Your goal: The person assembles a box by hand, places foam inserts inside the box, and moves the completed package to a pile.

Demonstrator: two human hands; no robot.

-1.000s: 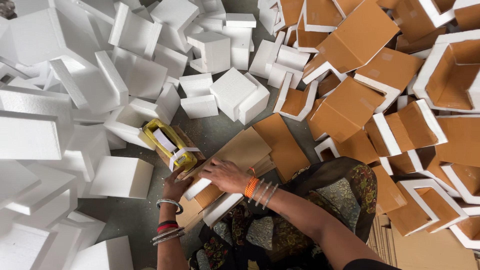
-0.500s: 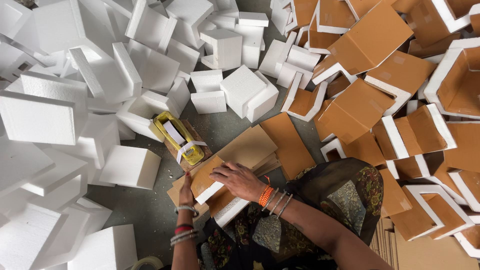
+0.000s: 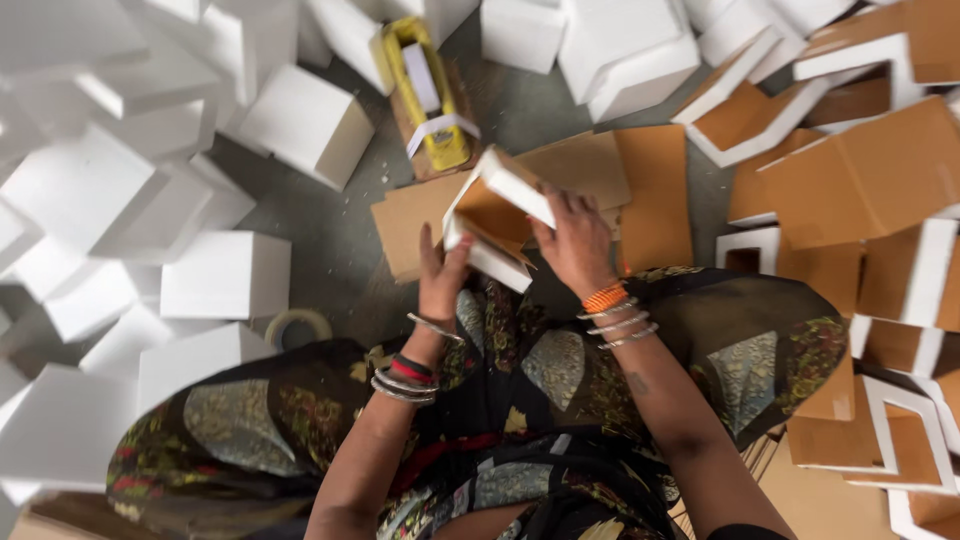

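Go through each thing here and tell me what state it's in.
Foam piece: lifted, tilted, brown card on its inner face.
Left hand: gripping the piece's lower edge.
Right hand: gripping its upper side.
Tape dispenser: lying on the floor, untouched.
Tape roll: flat on the floor.

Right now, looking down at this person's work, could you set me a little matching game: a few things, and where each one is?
Things:
1. foam corner piece
2. yellow tape dispenser
3. tape roll
4. plain white blocks

Places:
a. heaped on the left
b. on the floor beside the left knee
c. held between both hands
d. on the floor above the hands

Pairs: 1-c, 2-d, 3-b, 4-a
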